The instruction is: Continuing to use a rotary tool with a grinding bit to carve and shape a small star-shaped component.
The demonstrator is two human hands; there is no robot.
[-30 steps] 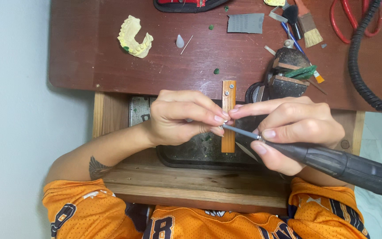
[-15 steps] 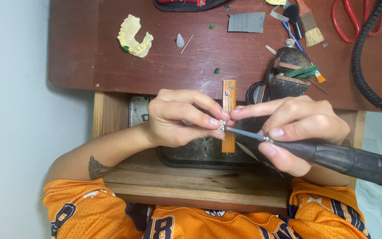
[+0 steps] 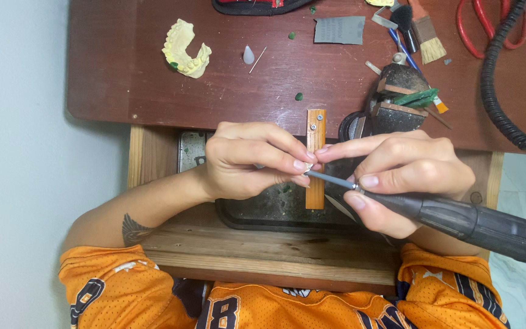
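Head view, looking down on dark red-brown bench (image 3: 123, 79); landmark taken as narrow wooden peg (image 3: 316, 158) jutting from bench front edge over a dark tray (image 3: 263, 213). Far left of peg, up on bench: pale yellow dental cast (image 3: 185, 49), arch-shaped, lying flat. Nearer peg, same level: small clear cone-shaped tip (image 3: 248, 55) with a thin pin beside it; a few green specks scattered between. Just left of peg: left hand (image 3: 245, 159), grip pressed together, thumb and fingertips pinching a small workpiece (image 3: 307, 167) — mostly hidden by fingers, only a pale sliver visible, kind not discernible. Workpiece held right at left edge of peg, above tray. Touching workpiece from the right: slim metal bur of a rotary handpiece (image 3: 458, 219), crossing in front of peg at a shallow slant. Right of peg: right hand (image 3: 397, 176), grip closed around dark handpiece body pen-style, index finger stretched out toward peg and meeting left fingertips. Above and right of peg: small vise (image 3: 397, 100) holding green material. Above peg, at bench far edge: grey abrasive sheet (image 3: 339, 29). Further right: brush (image 3: 424, 33) with tan bristles, red-handled scissors (image 3: 488, 24), black coiled cord (image 3: 500, 103). Below peg: plank shelf edge, orange jersey.
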